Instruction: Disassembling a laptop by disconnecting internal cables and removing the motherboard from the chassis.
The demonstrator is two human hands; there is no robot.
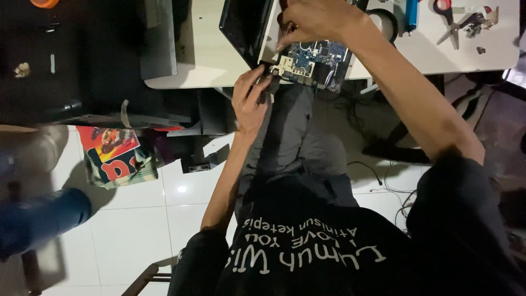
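The left hand (249,98) pinches the near-left corner of the circuit board (309,63), fingers closed on a small dark part at its edge. The right hand (315,19) bends down over the board's far-left side, fingertips pressing on or gripping it; whether it actually grasps the board or something small against it is hard to tell, since the top of the hand is cut off by the frame edge.

The board sits at the near edge of the white table (208,60), partly overhanging it above the person's knee. It is blue with pale and metallic parts, component side up. Its long axis runs left to right along the table edge, tilted slightly so the right end lies a little nearer the person.

Just left of the board a dark laptop (244,24) leans at an angle, its top cropped off. Farther right on the table lie a tape roll (386,22), scissors (452,22) with red handles and a blue tool (411,13), all well apart from the hands. Cables (383,175) trail on the white tiled floor below, dim in the shadow. At the left lies a colourful bag (118,156).
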